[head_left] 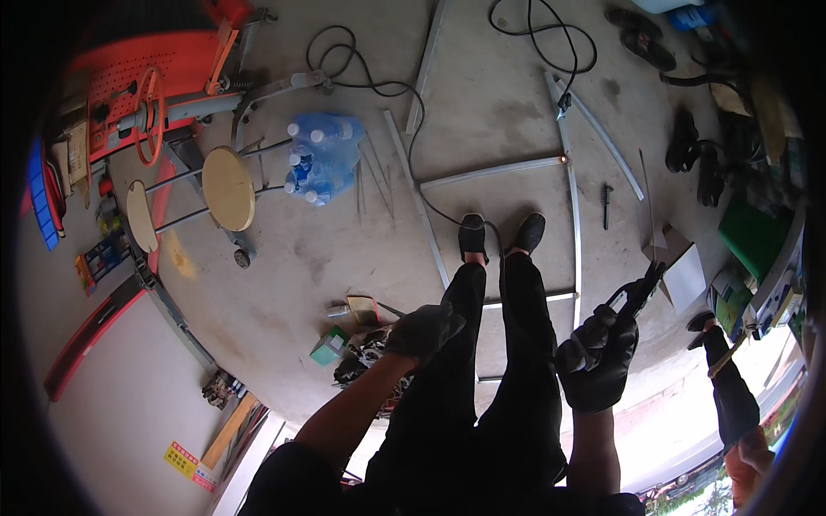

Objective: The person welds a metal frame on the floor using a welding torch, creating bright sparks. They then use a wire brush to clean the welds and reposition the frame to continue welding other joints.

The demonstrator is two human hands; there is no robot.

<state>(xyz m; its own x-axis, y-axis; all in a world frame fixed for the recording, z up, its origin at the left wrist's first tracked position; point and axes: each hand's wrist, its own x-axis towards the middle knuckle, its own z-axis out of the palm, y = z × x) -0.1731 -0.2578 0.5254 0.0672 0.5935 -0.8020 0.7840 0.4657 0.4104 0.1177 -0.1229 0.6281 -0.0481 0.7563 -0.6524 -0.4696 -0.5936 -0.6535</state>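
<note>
My right hand point(600, 353), in a black glove, is closed around a dark welding electrode holder point(638, 292). A thin welding rod point(647, 202) sticks up from its jaws, apart from the metal. My left hand point(423, 333), also gloved, rests by my left knee; its fingers are too dark to make out. Under and ahead of my feet lies a frame of pale square metal tubes, with a long right-hand tube point(573, 224), a left-hand tube point(419, 202) and a crosspiece point(495, 173). A small reddish spot shows where the crosspiece meets the right-hand tube.
A black cable point(443, 211) winds across the floor and past my legs. Shrink-wrapped water bottles point(323, 159), a round-topped stool point(228, 189) and red machinery point(151, 86) stand left. A green box point(330, 345) lies near my left hand. Another person's leg point(730, 387) shows at right.
</note>
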